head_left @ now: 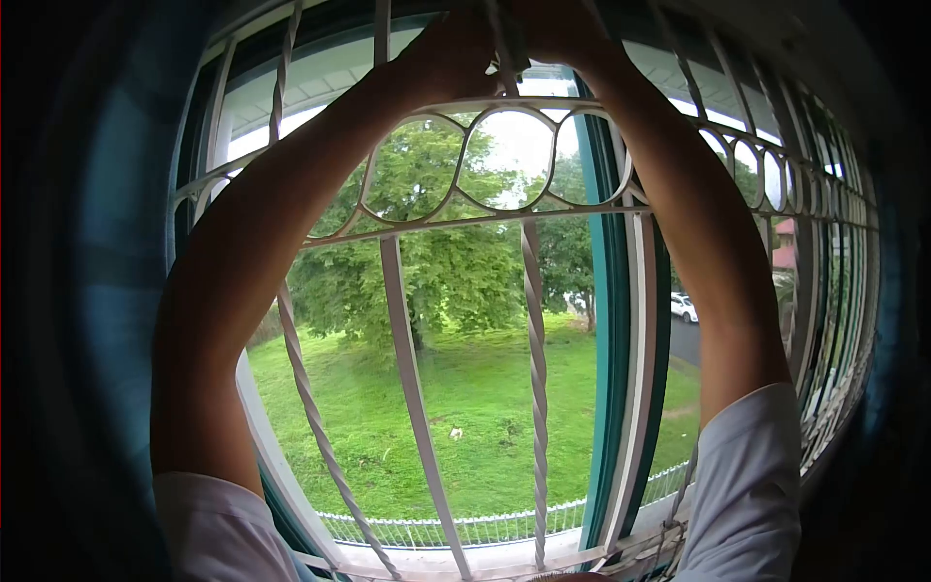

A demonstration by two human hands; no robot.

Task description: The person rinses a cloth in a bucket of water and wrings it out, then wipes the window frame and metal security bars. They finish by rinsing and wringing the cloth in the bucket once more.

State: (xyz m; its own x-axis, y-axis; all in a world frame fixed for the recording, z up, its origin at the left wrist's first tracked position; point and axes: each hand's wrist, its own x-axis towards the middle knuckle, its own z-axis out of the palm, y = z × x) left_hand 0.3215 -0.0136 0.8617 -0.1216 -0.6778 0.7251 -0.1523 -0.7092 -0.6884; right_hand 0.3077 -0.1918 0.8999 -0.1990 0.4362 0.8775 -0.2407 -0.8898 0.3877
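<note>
Both my arms reach up in front of a white metal window grille (393, 291). At the top edge of the view, my left hand (456, 53) and my right hand (562, 34) meet near a twisted bar (505, 58). Both are in deep shadow and partly cut off. Their fingers look closed around a small dark thing (522, 60) beside that bar; its kind cannot be made out. Just below the hands runs the grille's band of oval loops (509, 160).
A teal window frame (609, 388) stands behind the grille, right of the middle. The grille continues along the right side. A blue curtain-like surface (126, 272) hangs at the left. Outside are a lawn (465, 417), trees (417, 194) and a white car (684, 307).
</note>
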